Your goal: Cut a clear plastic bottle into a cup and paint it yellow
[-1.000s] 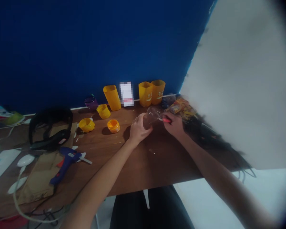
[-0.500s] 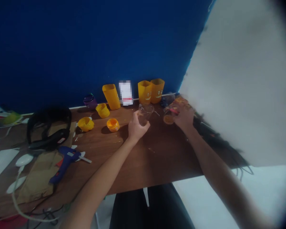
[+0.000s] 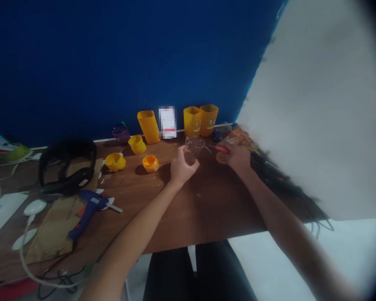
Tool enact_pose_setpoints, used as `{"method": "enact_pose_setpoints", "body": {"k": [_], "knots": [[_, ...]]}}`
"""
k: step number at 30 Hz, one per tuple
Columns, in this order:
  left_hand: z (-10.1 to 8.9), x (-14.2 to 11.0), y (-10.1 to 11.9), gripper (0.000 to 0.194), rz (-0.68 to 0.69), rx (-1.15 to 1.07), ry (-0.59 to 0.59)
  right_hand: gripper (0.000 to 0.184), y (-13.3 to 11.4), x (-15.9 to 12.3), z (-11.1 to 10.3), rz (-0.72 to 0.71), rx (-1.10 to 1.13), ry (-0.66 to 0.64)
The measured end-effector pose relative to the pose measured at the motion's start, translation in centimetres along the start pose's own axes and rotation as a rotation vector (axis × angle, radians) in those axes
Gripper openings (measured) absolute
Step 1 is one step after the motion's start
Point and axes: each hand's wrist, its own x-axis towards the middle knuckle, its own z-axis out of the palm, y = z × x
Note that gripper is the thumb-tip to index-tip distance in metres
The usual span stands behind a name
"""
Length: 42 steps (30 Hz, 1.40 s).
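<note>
My left hand (image 3: 183,167) is wrapped round a clear plastic cup (image 3: 192,151), which looks like a cut bottle piece with an uneven rim. A thin strip sticks out from the cup's right side. To its right, my right hand (image 3: 239,159) grips a slim red object (image 3: 222,149) that points toward the cup; its exact kind is too blurred to tell. Just below that hand lies a round tan thing (image 3: 222,157), partly covered by the fingers. An open jar of orange paint (image 3: 151,163) stands left of my left hand.
Yellow cups with smiling faces (image 3: 192,121) stand by the blue wall, with another yellow cup (image 3: 148,127), small yellow pots (image 3: 115,161) and a purple pot (image 3: 121,133). On the left lie a glue gun (image 3: 87,211), cardboard (image 3: 54,230), a black headset (image 3: 65,175) and cables.
My right hand has moved slightly left, away from the plastic bag, and the red object now points at the cup. My left hand keeps the cup in nearly the same place.
</note>
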Motion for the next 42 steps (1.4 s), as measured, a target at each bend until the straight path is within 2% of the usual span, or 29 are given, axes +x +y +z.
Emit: {"method": "enact_pose_setpoints", "body": {"k": [3,6,9,11,13,17,20,27,33,37,42], "knots": [[0.0,0.0,0.0,0.059,-0.001,-0.016,0.001,0.041,0.5,0.1,-0.6,0.168,-0.012,0.116],[0.1,0.1,0.1,0.065,0.003,-0.018,0.022,0.051,1.4,0.5,-1.2,0.381,0.001,0.243],[0.1,0.1,0.2,0.073,-0.001,-0.015,0.046,0.065,1.7,0.7,-1.4,0.445,0.071,0.348],[0.0,0.1,0.2,0.075,-0.001,-0.031,0.035,0.061,1.0,0.5,-1.2,0.361,0.134,0.391],[-0.1,0.2,0.2,0.076,0.008,-0.031,0.017,0.052,-0.1,0.0,-0.9,0.202,0.217,0.397],[-0.4,0.2,0.0,0.074,0.093,0.102,0.044,0.047,-2.2,-1.2,-0.2,-0.171,0.405,0.289],[-0.5,0.1,-0.1,0.073,0.160,0.214,0.043,0.045,-2.5,-1.7,-0.1,-0.324,0.460,0.220],[-0.6,-0.1,0.3,0.067,0.237,0.260,-0.039,0.034,-2.1,-2.0,-0.6,-0.500,0.414,0.294],[-0.9,-0.2,0.7,0.066,0.317,0.269,-0.139,0.024,-2.4,-2.2,-0.9,-0.610,0.404,0.282],[-0.7,-0.1,0.5,0.063,0.354,0.296,-0.138,0.026,-2.4,-2.2,-1.4,-0.674,0.424,0.267],[-0.2,0.2,0.1,0.048,0.344,0.295,-0.101,0.029,-2.4,-2.2,-2.1,-0.772,0.437,0.227]]}}
